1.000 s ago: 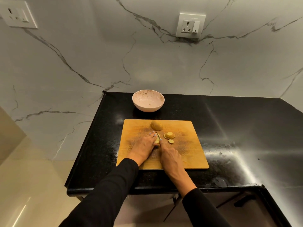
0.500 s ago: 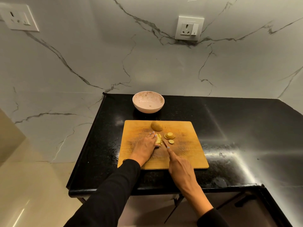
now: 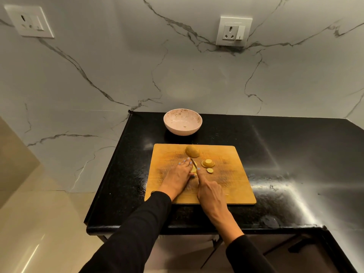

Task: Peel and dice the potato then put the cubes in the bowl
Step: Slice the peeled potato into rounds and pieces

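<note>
A wooden cutting board (image 3: 226,186) lies on the black counter. My left hand (image 3: 178,177) holds down a pale potato piece (image 3: 193,169) near the board's middle, fingers over it. My right hand (image 3: 209,191) grips a knife (image 3: 194,164), index finger along the blade, which rests at the piece's right side. A half potato (image 3: 192,151) sits at the board's far edge. A small stack of round slices (image 3: 208,163) and one loose slice (image 3: 210,170) lie right of the knife. The pink bowl (image 3: 182,122) stands behind the board.
The black counter (image 3: 285,154) stretches to the right and ends at a front edge near me. A marble wall with two sockets (image 3: 233,31) rises behind it. Left of the counter the floor drops away.
My right hand has pushed forward again, bringing the knife blade back onto the potato piece after drawing back half a second ago. My left hand has stayed on the piece.
</note>
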